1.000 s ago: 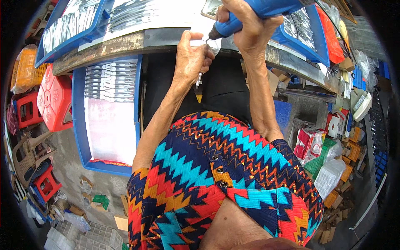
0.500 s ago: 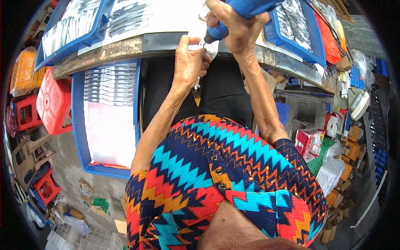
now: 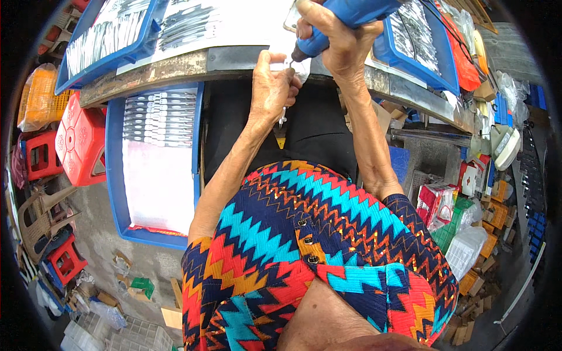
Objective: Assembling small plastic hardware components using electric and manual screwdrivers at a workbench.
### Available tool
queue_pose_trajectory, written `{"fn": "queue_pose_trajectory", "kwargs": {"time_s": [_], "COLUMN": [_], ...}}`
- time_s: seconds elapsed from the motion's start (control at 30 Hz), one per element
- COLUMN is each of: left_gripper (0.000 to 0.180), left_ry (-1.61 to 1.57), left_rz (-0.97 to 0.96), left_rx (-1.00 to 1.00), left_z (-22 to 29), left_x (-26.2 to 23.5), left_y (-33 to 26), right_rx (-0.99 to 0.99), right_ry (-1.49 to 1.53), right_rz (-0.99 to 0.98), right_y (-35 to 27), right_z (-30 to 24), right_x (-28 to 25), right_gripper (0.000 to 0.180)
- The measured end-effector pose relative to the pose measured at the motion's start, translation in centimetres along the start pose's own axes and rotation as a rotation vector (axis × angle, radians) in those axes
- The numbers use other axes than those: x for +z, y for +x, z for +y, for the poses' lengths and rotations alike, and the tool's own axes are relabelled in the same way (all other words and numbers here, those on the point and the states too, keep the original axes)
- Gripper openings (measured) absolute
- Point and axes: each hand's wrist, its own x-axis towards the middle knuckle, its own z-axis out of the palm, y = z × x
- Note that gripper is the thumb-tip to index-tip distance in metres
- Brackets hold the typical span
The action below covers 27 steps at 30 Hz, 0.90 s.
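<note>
At the worktop [image 3: 234, 59] edge my left hand [image 3: 271, 88] pinches a slim pale piece [image 3: 284, 117]; my right hand [image 3: 351, 48] grips a blue power tool [image 3: 364, 11], its tip at the piece, filled blue trays [image 3: 108, 69] either side.

- Straight in with a bold one: a crinkled navy-blue fabric shirt [image 3: 257, 240], slashed by jagged zigzag bands of turquoise, coral red and mustard orange!
- Down its front come three round, dark, shiny buttons [image 3: 308, 241], mustard and navy cloth around them.
- Next, an open V-shaped cloth neckline [image 3: 302, 287], bordered in red, turquoise and navy.
- The short patterned left sleeve [image 3: 198, 263] goes red, orange and navy, stopping around the elbow.
- The short navy right sleeve [image 3: 401, 206] answers with thin, jagged orange-red lines.
- Left hand [image 3: 271, 85] and right hand [image 3: 348, 50]: both bare!
- And plain black cloth [image 3: 231, 117], lightly creased, covers the lap.
</note>
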Motion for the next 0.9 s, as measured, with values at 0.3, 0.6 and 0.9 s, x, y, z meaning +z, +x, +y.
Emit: {"fn": "queue_pose_trajectory", "kwargs": {"time_s": [0.3, 0.6, 0.9], "left_gripper": [0.023, 0.020, 0.020], "left_ry": [0.011, 0.021, -0.034], "left_rz": [-0.013, -0.008, -0.024], "left_rx": [0.012, 0.014, 0.018], "left_z": [-0.2, -0.2, -0.4], "left_x": [-0.1, -0.1, -0.2], "left_y": [0.0, 0.1, 0.1], "right_rx": [-0.068, -0.040, 0.010], "right_ry": [0.000, -0.042, 0.002], "right_rz": [-0.005, 0.024, 0.053], "right_y": [0.1, 0.0, 0.0], "right_z": [-0.4, -0.6, -1.3], "right_x": [0.7, 1.0, 0.9], "right_gripper": [0.014, 0.012, 0.011]}}
